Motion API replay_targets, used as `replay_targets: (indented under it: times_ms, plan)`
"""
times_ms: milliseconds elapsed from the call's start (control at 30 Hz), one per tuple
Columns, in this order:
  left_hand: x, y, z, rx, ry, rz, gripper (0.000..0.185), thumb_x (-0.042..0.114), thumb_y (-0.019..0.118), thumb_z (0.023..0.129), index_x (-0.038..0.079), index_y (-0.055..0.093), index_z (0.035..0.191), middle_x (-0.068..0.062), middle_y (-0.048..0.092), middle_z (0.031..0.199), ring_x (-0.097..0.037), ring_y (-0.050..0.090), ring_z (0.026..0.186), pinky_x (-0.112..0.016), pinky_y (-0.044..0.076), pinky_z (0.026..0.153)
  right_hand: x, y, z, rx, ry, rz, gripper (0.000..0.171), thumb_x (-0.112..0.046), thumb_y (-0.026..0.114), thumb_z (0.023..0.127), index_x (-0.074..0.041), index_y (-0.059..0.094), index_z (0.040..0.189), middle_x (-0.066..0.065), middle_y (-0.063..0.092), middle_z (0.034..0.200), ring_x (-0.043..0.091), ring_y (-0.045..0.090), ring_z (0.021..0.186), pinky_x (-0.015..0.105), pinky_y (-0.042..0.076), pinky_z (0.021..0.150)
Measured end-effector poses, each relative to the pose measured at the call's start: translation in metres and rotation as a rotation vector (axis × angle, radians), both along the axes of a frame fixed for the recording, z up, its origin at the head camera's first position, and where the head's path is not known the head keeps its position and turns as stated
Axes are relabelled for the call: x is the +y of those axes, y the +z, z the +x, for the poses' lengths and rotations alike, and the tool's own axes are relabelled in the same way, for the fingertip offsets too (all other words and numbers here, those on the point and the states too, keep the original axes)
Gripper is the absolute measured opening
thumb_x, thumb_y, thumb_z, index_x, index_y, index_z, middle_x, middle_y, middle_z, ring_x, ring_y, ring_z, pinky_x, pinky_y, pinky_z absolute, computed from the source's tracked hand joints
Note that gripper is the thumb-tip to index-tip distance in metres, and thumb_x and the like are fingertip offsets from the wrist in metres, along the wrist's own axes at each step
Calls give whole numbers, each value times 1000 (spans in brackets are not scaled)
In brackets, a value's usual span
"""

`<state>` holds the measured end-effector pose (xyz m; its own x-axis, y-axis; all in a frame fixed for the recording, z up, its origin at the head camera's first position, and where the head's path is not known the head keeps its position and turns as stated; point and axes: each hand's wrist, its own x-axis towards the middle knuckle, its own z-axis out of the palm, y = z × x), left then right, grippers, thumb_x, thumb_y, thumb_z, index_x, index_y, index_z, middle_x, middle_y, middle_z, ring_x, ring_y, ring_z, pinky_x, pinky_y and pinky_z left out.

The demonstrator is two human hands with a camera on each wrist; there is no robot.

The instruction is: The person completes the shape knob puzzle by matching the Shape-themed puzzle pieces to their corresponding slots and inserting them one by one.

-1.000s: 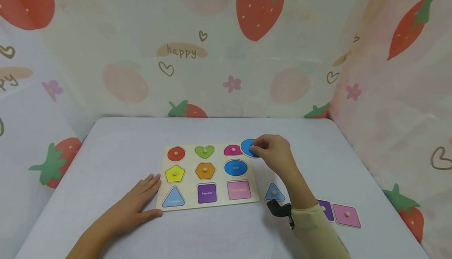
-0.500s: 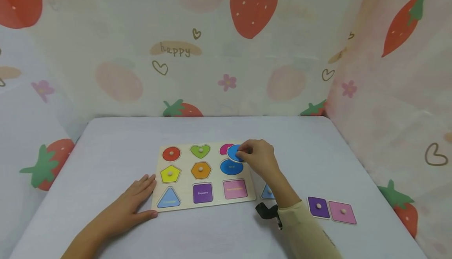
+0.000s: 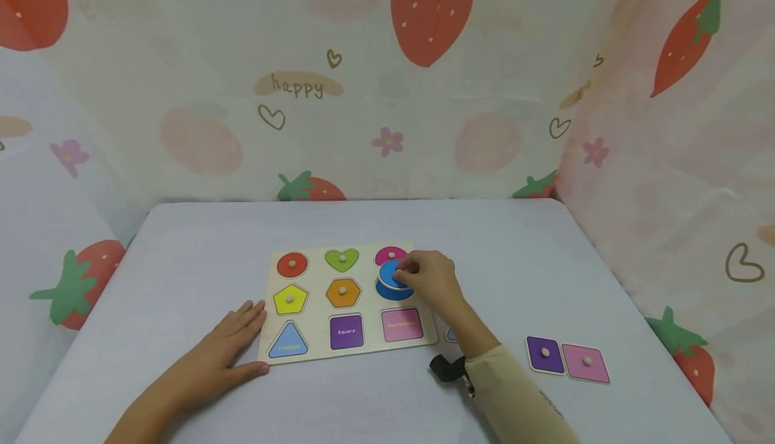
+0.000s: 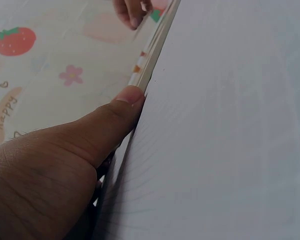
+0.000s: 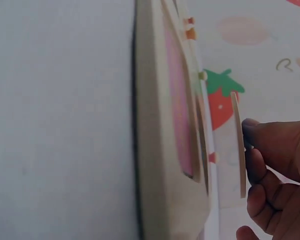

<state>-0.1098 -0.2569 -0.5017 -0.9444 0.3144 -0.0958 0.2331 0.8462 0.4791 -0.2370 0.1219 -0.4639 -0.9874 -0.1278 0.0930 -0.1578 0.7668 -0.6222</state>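
- Desk (image 3: 206, 242): carries all parts; strawberry-printed backdrop (image 3: 218, 74) stands behind
- Board (image 3: 317, 276): lies flat left of the desk's middle; circle (image 3: 292, 270), heart (image 3: 336, 264), pentagon (image 3: 290, 307), hexagon (image 3: 333, 299) and half-circle (image 3: 387, 254) are seated
- Left hand (image 3: 233, 343): fingers extended, thumb apart, tips touching the board's left edge; in the left wrist view the hand's own bulk hides most of the fingers
- Right hand (image 3: 431, 281): thumb and finger pinch the oval (image 3: 387, 272) by its knob; the remaining fingers are folded under and partly hidden in the head view
- Oval: has shifted left and nearer from the half-circle's right side, and now overlaps the oval recess (image 3: 393, 294); the right wrist view shows it edge-on, clear of the board, so it is judged nearly aligned but not seated
- Rectangle (image 3: 584, 370) and square (image 3: 547, 363): side by side on the desk, well right of the board; their recesses are unfilled
- Triangle (image 3: 451, 336): just beside the board's right edge, mostly hidden by the right forearm
- Knob of the oval: largely covered by the fingertips, grip detail hard to make out
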Motion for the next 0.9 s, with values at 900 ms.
replay_targets:
  times_ms: [900]
  plan:
    - [0, -1, -1, -7, -3, 4, 104, 77, 63, 82, 15, 34, 161, 0, 23, 171, -31, 12, 159, -39, 5, 130, -6, -17, -1, -115, 19, 60, 13, -28, 83, 88, -17, 77, 93, -7, 66, 78, 15, 59, 84, 41, 50, 88]
